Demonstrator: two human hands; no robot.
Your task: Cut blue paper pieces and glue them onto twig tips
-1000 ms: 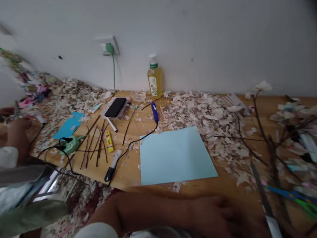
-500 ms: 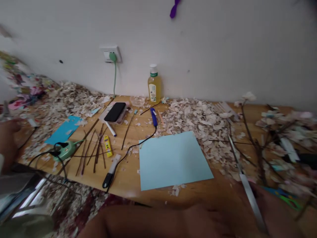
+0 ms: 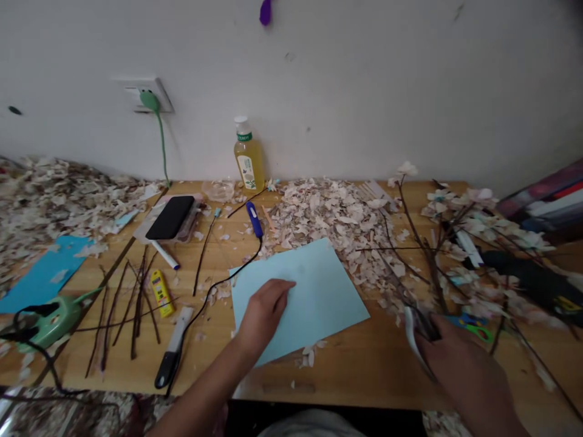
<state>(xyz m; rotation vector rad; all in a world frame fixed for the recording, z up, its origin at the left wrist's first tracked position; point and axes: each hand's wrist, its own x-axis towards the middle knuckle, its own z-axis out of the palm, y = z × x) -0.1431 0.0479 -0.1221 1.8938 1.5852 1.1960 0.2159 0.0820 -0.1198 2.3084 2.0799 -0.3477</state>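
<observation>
My left hand (image 3: 266, 312) is over the light blue sheet of paper (image 3: 321, 291), fingers curled and drawn together. Whatever may be between its fingertips is hidden. On the right, my right hand (image 3: 464, 361) is closed around the silver handles of metal scissors (image 3: 412, 340). Their dark blades are blurred and point away toward the petal pile (image 3: 323, 212). A bare branch with white blossoms (image 3: 430, 261) stands just beyond that hand. Small scissors with blue and green handles (image 3: 476, 328) lie beside it.
At the left are thin twigs (image 3: 136, 303), a yellow packet (image 3: 163, 294), a black-handled blade tool (image 3: 175, 349), a phone (image 3: 170, 217) and a green corded device (image 3: 57, 321). A blue corded tool (image 3: 254, 220) and a bottle of yellow liquid (image 3: 249, 161) are farther back.
My left hand has moved from the table's front edge up and left onto the paper. The view has swung right; another person's hand at the far left is out of sight.
</observation>
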